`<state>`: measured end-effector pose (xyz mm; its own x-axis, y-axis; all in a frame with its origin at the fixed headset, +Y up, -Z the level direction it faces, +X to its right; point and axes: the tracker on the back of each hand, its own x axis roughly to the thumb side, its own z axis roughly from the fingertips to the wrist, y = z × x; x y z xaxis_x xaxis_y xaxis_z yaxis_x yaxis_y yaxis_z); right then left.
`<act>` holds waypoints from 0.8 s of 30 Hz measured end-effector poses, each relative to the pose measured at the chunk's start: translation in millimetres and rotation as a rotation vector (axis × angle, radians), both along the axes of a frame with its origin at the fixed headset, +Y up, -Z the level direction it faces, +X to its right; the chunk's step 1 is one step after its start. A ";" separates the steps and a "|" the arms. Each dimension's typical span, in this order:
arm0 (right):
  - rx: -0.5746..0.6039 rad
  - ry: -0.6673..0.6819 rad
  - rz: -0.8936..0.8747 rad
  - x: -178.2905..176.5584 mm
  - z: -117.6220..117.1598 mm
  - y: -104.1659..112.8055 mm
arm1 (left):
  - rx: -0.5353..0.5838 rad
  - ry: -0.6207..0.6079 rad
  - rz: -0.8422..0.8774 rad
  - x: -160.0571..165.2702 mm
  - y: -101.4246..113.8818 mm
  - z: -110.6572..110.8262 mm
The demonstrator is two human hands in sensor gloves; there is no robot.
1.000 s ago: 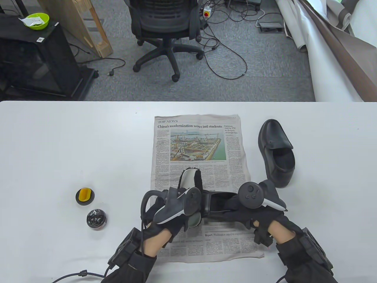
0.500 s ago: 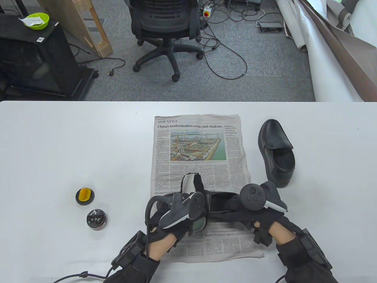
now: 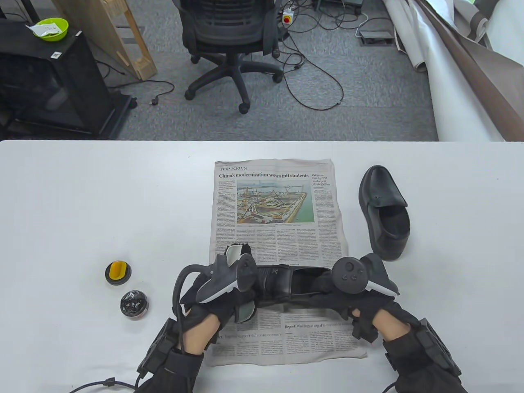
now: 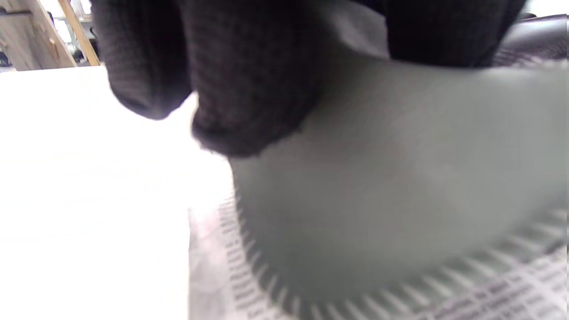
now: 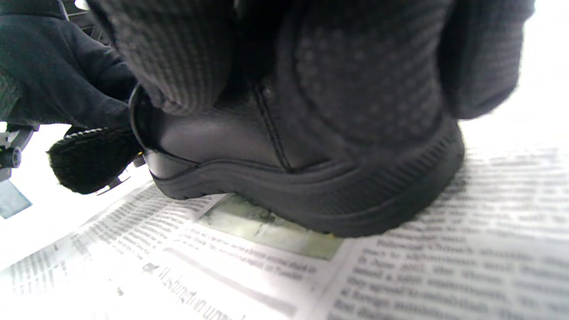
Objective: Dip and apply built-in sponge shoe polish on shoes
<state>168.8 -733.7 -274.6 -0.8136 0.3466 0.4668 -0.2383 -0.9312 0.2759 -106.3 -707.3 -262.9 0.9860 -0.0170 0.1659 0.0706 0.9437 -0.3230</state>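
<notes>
Black shoe (image 3: 286, 286) lies on the newspaper (image 3: 278, 229) near the near edge of the table (image 3: 82, 204), long axis running left-right, toe pointing left, heel at right. Right hand (image 3: 360, 299) grips the heel end; in the right wrist view its fingers (image 5: 355, 80) wrap over the heel counter, sole flat on the paper. Left hand (image 3: 217, 303) sits at the toe end, gripping a brush (image 3: 237, 251) with a pale handle and black bristles; the bristle head pokes out to the far side of the hand, just beside the toe. In the right wrist view the bristles (image 5: 89, 155) are at the shoe's left end, touching or nearly so, can't tell which. So the tool lies left of the shoe, and any stroke would run along the left-right axis toward the right hand; left hand is the nearer one to the toe.

Polish tin (image 3: 134, 304), open, and its lid with yellow sponge (image 3: 118, 272) sit well apart to the left, near the left hand's side, untouched for now. Second shoe (image 3: 385, 213) lies off the paper at right, toe pointing far.

Hidden: trackers cover most of both hands and the shoe's toe from above. Left wrist view is blurred, mostly a grey handle surface (image 4: 400, 178) and fingertips (image 4: 249, 89); bristle contact not readable there.
</notes>
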 end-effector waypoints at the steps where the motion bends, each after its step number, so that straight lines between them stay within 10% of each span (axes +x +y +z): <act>1: 0.003 0.001 0.006 -0.5 0.4 0.0 | 0.001 0.001 -0.009 -1.4 0.5 -0.6; 11: 0.001 0.007 -0.006 -0.5 1.1 -1.0 | 0.175 -0.083 0.294 40.6 19.7 -4.8; 24: 0.004 -0.002 -0.002 -0.6 1.5 -1.3 | 0.189 0.001 0.055 46.7 3.7 -13.5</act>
